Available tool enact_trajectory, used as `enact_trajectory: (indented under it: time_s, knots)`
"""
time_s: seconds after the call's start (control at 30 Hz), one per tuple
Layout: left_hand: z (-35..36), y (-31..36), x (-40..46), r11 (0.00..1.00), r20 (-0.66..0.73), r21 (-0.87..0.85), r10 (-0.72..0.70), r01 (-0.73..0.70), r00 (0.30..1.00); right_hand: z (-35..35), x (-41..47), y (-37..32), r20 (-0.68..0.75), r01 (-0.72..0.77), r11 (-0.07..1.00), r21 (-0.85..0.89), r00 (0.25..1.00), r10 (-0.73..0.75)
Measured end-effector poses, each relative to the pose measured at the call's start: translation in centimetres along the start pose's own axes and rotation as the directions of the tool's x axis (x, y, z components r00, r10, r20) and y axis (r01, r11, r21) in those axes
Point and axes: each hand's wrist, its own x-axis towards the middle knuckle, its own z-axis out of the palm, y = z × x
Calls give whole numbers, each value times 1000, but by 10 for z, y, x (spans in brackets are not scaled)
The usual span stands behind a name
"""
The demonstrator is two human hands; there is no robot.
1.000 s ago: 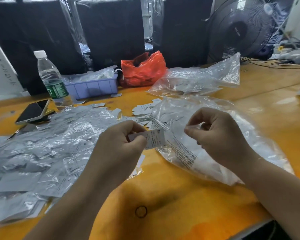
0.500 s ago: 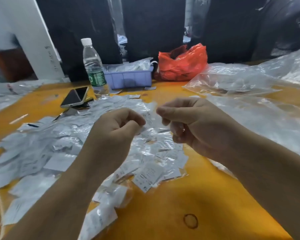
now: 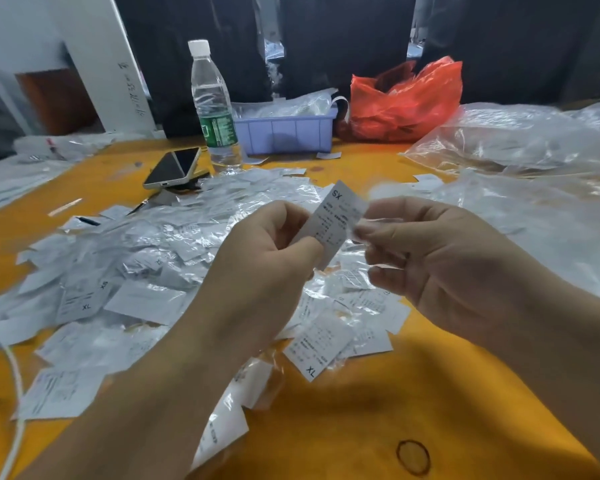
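Beneath both grips, a heap of bagged labels (image 3: 174,306) is spread on the orange surface (image 3: 361,427). A white label (image 3: 340,220) is held up between them, pinched by the curled left grip (image 3: 264,265) and, at its right edge, by the right grip (image 3: 447,265). Beyond the grips, a phone (image 3: 172,168), a water bottle (image 3: 215,109) and a purple tray (image 3: 284,133) are seen.

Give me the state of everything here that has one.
label, held up, printed side showing.
left hand, pinches the label's lower end.
right hand, pinches the label's right edge.
water bottle, upright, capped.
phone, face up, screen dark.
red bag, open at top.
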Motion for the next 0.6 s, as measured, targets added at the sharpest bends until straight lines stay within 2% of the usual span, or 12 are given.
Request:
enact_trajectory:
  time_s: [0.2,0.6]
  knots:
    - [2,0,0,995,64,-61,-69,73,996,1,-4,2,-17,-5,996,-90,1000,4]
    - [3,3,-2,993,141,-106,-37,52,989,-1,-4,-6,-102,100,992,-77,989,-108]
